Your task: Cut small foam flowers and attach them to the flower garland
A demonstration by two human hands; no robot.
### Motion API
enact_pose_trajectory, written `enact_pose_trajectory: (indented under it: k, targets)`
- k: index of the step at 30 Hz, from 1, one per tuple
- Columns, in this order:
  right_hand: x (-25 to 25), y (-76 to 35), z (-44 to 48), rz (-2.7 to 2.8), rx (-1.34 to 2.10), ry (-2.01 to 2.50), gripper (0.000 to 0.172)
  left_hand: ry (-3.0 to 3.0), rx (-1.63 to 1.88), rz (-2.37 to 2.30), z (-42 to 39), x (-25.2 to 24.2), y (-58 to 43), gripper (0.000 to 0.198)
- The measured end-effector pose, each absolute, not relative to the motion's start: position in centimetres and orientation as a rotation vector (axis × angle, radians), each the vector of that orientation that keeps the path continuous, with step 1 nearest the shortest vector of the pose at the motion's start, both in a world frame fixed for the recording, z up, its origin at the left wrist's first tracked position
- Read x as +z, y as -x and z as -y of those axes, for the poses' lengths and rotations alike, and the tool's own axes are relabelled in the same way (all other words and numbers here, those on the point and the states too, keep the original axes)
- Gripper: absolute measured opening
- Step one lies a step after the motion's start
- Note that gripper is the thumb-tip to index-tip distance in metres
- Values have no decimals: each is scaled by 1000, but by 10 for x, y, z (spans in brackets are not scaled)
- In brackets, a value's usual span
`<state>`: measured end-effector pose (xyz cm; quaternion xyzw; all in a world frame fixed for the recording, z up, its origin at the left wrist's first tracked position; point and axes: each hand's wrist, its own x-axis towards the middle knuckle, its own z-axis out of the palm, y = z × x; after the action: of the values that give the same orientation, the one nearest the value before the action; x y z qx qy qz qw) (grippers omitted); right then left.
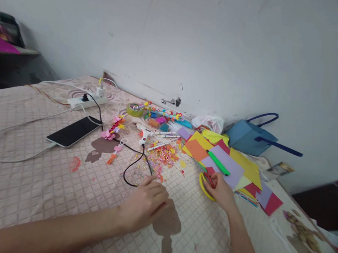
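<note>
My right hand (221, 190) is closed on the handles of a pair of scissors (205, 188) with yellow and red grips; the blades point toward the coloured paper. Beside them a green marker (218, 163) lies across purple, yellow, orange and red sheets (248, 169). My left hand (147, 202) is low over the tablecloth with its fingers curled under, so whatever is in them is hidden. Just beyond it are the black cord of a white glue gun (144, 135) and a heap of small paper scraps (161, 158).
A tablet (74, 131) on a white cable lies at the left, near a power strip (87, 102). Green tape (135, 110), pens and a string of paper flowers (113, 128) lie toward the wall. A blue bag (248, 136) leans at the back right.
</note>
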<state>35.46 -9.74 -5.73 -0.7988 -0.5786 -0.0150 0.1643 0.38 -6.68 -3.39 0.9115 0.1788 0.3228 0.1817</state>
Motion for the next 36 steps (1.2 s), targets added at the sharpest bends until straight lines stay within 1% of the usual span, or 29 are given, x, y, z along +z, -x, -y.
enact_pose_trajectory:
  k: [3, 5, 8, 12, 18, 23, 27, 28, 32, 33, 36]
  targets:
    - [-65, -364, 97, 1683, -9, 2251, 30, -2498, 946, -923, 46, -22, 2, 8]
    - [-68, -369, 96, 1704, 9, 2227, 30, -2415, 924, -1128, 29, -14, 8, 11]
    - [-71, -373, 96, 1717, 29, 2193, 31, -2341, 818, -1293, 11, -7, 14, 15]
    - [-71, -375, 96, 1706, 54, 2144, 31, -2396, 792, -1248, 9, -12, 12, 10]
    - [-61, -369, 99, 1577, -36, 2071, 28, -2502, 798, -1061, 22, -19, 6, 16]
    - [-50, -356, 102, 1373, -189, 2064, 35, -2545, 830, -988, 25, -20, 7, 15]
    - [-47, -350, 104, 1305, -223, 2054, 43, -2567, 839, -983, 28, -21, 8, 13]
    - [-48, -349, 104, 1294, -216, 2046, 43, -2570, 850, -983, 28, -22, 8, 15]
    - [-53, -350, 100, 1264, -154, 1982, 43, -2606, 886, -1022, 27, -24, 4, 31]
    - [-54, -350, 99, 1266, -139, 1965, 44, -2625, 870, -1053, 27, -23, 4, 30]
    - [-57, -349, 97, 1287, -100, 1931, 47, -2686, 734, -1214, 26, -14, 13, 13]
